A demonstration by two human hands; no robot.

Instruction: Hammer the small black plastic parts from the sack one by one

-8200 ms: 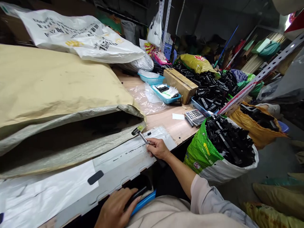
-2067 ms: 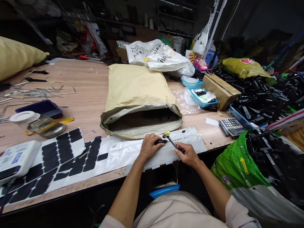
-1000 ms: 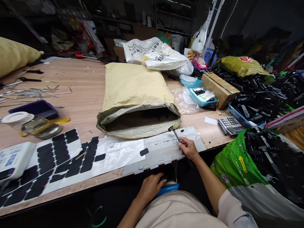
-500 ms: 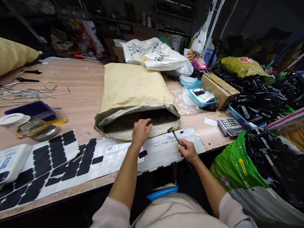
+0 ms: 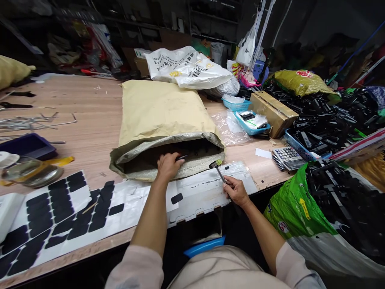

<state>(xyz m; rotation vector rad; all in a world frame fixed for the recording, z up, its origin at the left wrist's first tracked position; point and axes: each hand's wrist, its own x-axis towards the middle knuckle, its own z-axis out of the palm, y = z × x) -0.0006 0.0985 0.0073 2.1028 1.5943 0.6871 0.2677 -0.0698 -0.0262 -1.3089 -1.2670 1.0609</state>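
My left hand [image 5: 167, 165] reaches into the open mouth of a big tan woven sack [image 5: 159, 116] lying on the wooden table [image 5: 90, 120]. Its fingers are curled round a small dark part at the sack's lip. My right hand [image 5: 236, 190] grips the handle of a small hammer [image 5: 217, 167], whose head rests on a white plastic sheet [image 5: 207, 186]. One black pad [image 5: 177, 198] lies on the sheet between my hands.
A sheet of several black pads [image 5: 60, 208] lies at the left. A green sack of black parts [image 5: 313, 200] stands at my right. A calculator [image 5: 287, 154], blue baskets [image 5: 249, 122] and a cardboard box [image 5: 272, 112] sit at the right of the table.
My left hand came up from under the table edge and went forward into the sack's mouth. My right hand stayed put with the hammer. The view has shifted slightly.
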